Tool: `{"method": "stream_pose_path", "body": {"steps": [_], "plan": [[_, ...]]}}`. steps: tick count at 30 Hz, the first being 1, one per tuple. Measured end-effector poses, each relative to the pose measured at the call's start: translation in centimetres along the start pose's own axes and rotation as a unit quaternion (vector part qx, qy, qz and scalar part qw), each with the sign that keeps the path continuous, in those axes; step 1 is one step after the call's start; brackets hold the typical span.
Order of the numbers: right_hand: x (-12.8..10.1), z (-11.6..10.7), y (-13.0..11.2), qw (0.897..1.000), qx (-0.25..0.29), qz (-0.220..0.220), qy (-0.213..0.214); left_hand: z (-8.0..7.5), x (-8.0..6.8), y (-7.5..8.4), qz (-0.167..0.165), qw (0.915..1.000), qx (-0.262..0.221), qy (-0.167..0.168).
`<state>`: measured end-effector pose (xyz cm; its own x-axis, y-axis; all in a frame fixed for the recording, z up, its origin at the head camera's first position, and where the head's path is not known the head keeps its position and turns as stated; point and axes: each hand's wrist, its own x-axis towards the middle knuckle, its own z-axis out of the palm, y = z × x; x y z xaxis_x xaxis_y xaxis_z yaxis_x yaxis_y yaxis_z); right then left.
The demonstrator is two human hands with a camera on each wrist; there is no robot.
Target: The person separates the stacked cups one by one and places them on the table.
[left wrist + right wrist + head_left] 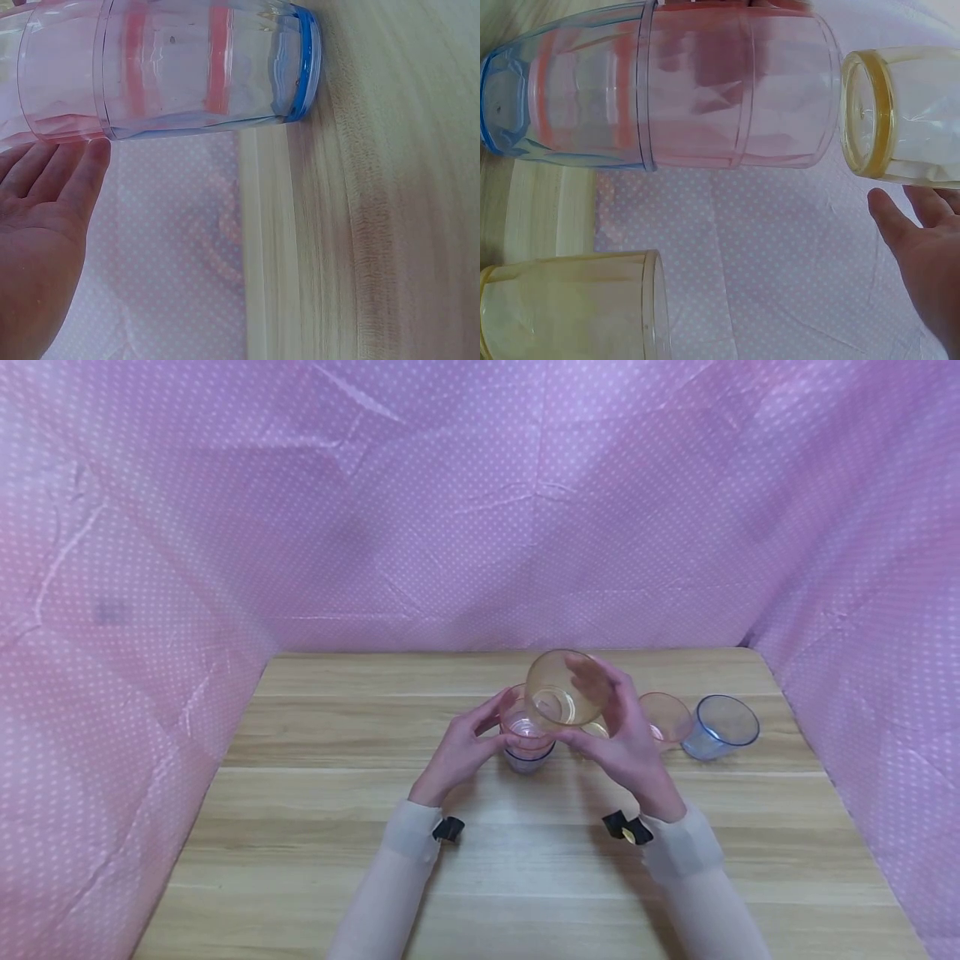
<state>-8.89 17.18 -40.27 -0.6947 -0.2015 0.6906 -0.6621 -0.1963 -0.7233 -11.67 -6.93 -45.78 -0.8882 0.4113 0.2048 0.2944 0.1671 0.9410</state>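
1. Pink transparent tumblers (516, 700) nest upright in a blue-rimmed transparent tumbler (527, 766); the left hand (461, 747) clasps the pink ones, apparently steadying the stack.
2. Just above, the right hand (626, 739) grips a yellow transparent tumbler (558, 689) round its side, seemingly leaving its base clear.
3. Another yellow transparent tumbler (570, 307) stands beside the stack; farther right, a single pink tumbler (671, 718) and a single blue tumbler (708, 745) stand side by side, perhaps for easy reach.

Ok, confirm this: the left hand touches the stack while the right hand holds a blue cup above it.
No, not blue: the right hand holds a yellow cup above the stack, as the right wrist view shows. The left hand does touch the stack.
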Motion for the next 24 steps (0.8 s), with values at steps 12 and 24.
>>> {"method": "stream_pose_path", "body": {"steps": [12, 24], "plan": [[-0.6, -0.8, -0.8, 1.000, 0.012, 0.008, 0.027, 0.0, 0.0, 0.0, 0.002, 1.0000, -0.002, -0.002], [-1.1, -1.7, -1.4, 0.999, 0.009, -0.005, 0.049, 0.0, 0.0, 0.0, 0.002, 0.9999, -0.011, 0.000]]}}
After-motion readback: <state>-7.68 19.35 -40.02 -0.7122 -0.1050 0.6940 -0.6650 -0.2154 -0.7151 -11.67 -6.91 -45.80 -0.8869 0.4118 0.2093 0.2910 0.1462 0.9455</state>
